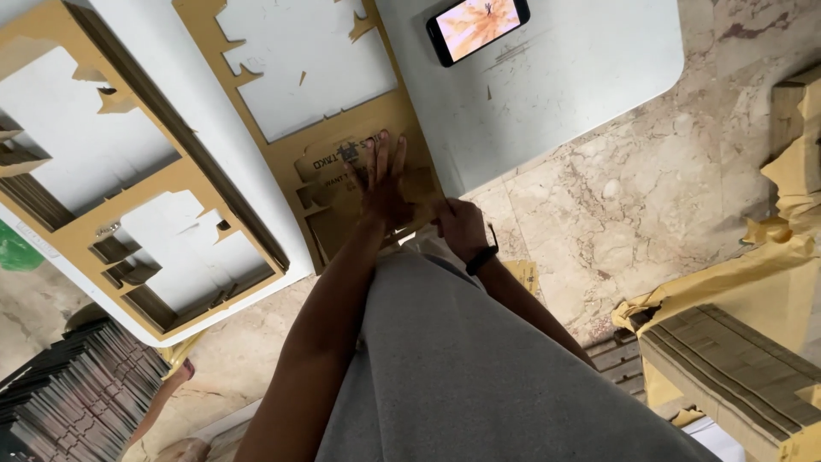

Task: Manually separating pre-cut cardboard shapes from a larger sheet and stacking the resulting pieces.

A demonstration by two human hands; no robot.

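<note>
Room: marble-patterned beige stone floor [650, 197] under a white rounded-corner surface [581, 77]; view looks straight down past a grey garment [479, 376].
Left hand: left hand [382, 181] lies flat, fingers spread, pressing on the near end of a brown die-cut cardboard sheet [282, 145]; released, gripping nothing.
Right hand: right hand [459, 227], with a black wristband [483, 259], is curled at the sheet's near edge just beside the left hand; it seems to pinch the cardboard edge, though the fingertips are hidden, so I cannot tell for sure.
Sheet position: it rests on the surface, directly under the left hand and stretching away from it; large panels are already out, leaving a frame with ragged tabs.
Step in hand: judged to be stripping punched pieces from the frame, one hand pinning, the other tearing.
Next move calls for: steady downward pressure from the left hand while the right hand pulls along the perforation, so the frame does not rip.
Beyond the hands: one black smartphone with a lit orange screen [478, 28], far past the right hand.
Left of the hands: one thick stack of brown cut-out cardboard frames [128, 180].
Near left: one dark pile of flat pieces [77, 393] on the floor.
Right: one paper-wrapped bundle of cardboard [735, 359].
</note>
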